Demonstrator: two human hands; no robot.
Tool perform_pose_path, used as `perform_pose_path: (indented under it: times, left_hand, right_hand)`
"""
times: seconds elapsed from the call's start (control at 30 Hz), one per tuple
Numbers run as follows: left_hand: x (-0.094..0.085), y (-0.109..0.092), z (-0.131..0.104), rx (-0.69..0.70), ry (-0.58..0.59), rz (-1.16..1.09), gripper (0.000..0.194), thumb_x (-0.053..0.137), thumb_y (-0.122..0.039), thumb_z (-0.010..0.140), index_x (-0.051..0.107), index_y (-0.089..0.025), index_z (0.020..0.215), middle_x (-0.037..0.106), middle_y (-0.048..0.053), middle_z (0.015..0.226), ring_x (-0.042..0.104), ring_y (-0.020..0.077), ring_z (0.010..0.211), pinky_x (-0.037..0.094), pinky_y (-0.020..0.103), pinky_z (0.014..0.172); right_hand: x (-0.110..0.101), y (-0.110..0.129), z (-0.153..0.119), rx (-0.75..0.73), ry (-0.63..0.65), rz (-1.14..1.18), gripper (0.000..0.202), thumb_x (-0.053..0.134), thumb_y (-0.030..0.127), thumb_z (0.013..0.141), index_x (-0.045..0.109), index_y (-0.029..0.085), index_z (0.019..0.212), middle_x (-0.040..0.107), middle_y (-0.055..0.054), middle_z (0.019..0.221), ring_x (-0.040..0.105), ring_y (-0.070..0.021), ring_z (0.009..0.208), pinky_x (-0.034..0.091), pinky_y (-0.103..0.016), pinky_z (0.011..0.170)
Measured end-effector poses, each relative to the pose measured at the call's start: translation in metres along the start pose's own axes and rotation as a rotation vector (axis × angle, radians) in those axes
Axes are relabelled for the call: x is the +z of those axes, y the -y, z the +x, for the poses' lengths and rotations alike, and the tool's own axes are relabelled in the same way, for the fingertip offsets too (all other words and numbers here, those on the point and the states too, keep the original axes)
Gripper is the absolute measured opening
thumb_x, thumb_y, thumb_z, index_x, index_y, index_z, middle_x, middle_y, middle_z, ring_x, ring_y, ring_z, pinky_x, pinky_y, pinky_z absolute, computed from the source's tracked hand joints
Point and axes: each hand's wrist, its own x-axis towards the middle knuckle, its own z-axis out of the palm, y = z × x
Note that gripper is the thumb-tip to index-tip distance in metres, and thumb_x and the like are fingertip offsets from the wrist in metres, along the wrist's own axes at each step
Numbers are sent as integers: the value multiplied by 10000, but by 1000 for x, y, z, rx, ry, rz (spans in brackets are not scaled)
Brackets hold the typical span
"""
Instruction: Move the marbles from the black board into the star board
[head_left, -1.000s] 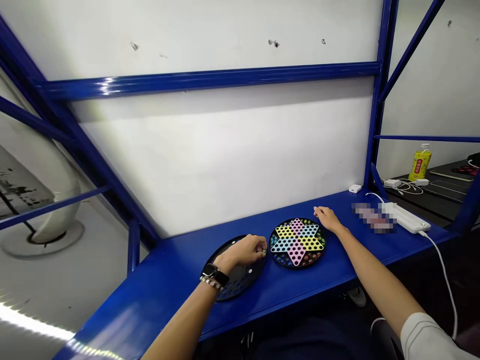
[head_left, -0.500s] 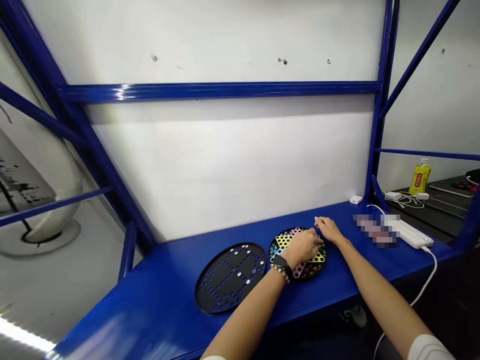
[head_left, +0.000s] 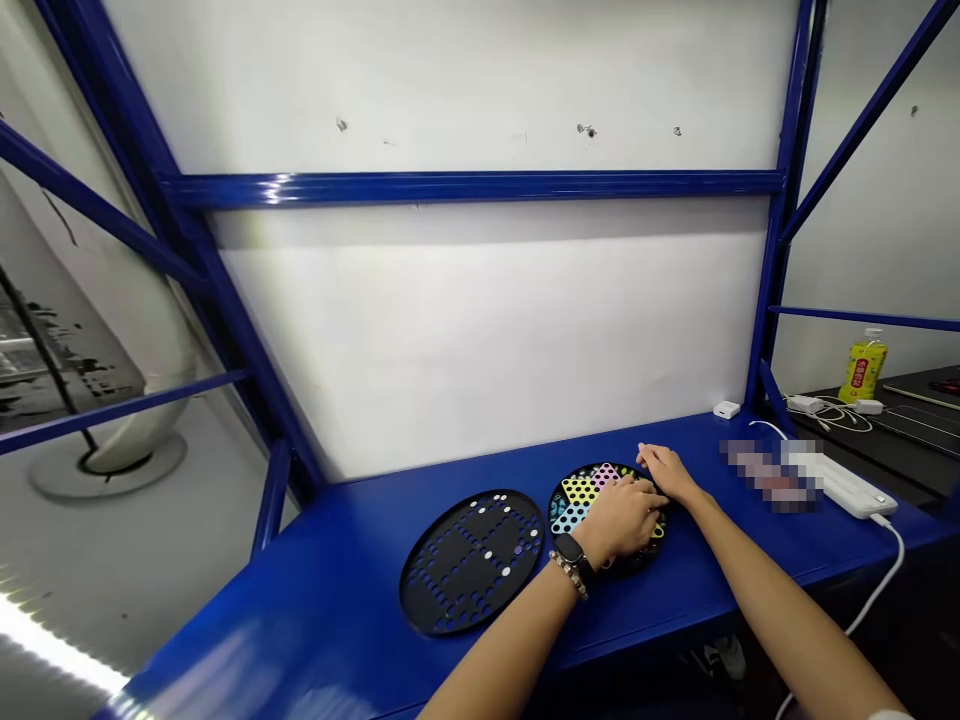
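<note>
My left hand (head_left: 621, 518), with a dark watch and a bead bracelet on its wrist, lies over the round Chinese checkers board (head_left: 581, 488). Its fingers stretch to the right across the holes; whether a small piece lies beneath them is hidden. Yellow, light blue and pink star points show around the hand, with teal pieces at the board's left edge. My right hand (head_left: 669, 472) rests by the board's upper right rim, its fingers loosely bent and no object visible in them. To the left lies a black round tray (head_left: 450, 560) with rows of holes and several white discs.
The boards lie on a blue table (head_left: 337, 590) framed by blue metal bars. At the right are a white power strip (head_left: 847, 485) with a cable, a blurred-out item (head_left: 772, 475) and a small white adapter (head_left: 726, 410). A yellow bottle (head_left: 862, 368) stands on a dark table beyond.
The view has shifted, so the scene sits slightly further right. My left hand has moved across the board toward its right side and its fingers lie flatter. My right hand stays by the rim.
</note>
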Motion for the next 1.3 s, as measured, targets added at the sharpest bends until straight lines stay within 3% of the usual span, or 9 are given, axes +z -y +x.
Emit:
perform_pose_path:
  times: [0.23,0.53,0.83,1.07,1.17,1.3]
  left_hand:
    - [-4,-2,-5,-3,18,44,385,497,-442,982,643,-230,1268,664,84,1272,572,292,1168,456,453,991]
    - [-1,-12,-8,-18,22,90,460,378,-493,1013,602,-203,1292,669,114,1272,594,297,1111,443,475,965]
    - [10,-21,12,-61,52,206,442,447,-440,983,675,-158,1234,687,156,1189,592,323,1100,396,489,964]
    - [23,-43,23,-132,78,308,533,512,-535,927,713,-113,1184,680,225,1157,586,345,1047,387,499,973]
    - [14,-36,13,-105,57,141,581,461,-559,949,655,-94,1239,656,217,1199,589,338,1104,429,466,963]
    - [-15,-6,-25,-73,96,-72,712,491,-594,926,441,-125,1460,488,202,1489,497,337,1329,399,455,1083]
  right_hand:
    - [1,2,-1,-10,21,22,524,340,579,970,675,236,759,741,-44,800,680,-228,818,489,-313,778]
    - [0,3,0,12,16,23,520,342,563,973,673,232,747,740,-46,797,688,-231,841,489,-326,820]
    - [-4,8,-4,27,18,32,498,362,553,968,677,231,758,736,-42,793,683,-221,803,483,-315,781]
    - [-8,8,-2,12,27,16,508,332,556,963,656,225,755,722,-50,781,681,-228,831,484,-316,792]
    - [-7,9,-1,8,25,3,508,319,541,968,657,224,761,724,-57,789,680,-226,825,480,-313,784]
    - [-5,13,-3,-5,31,-18,490,338,531,981,655,227,765,722,-45,801,665,-210,808,459,-289,752]
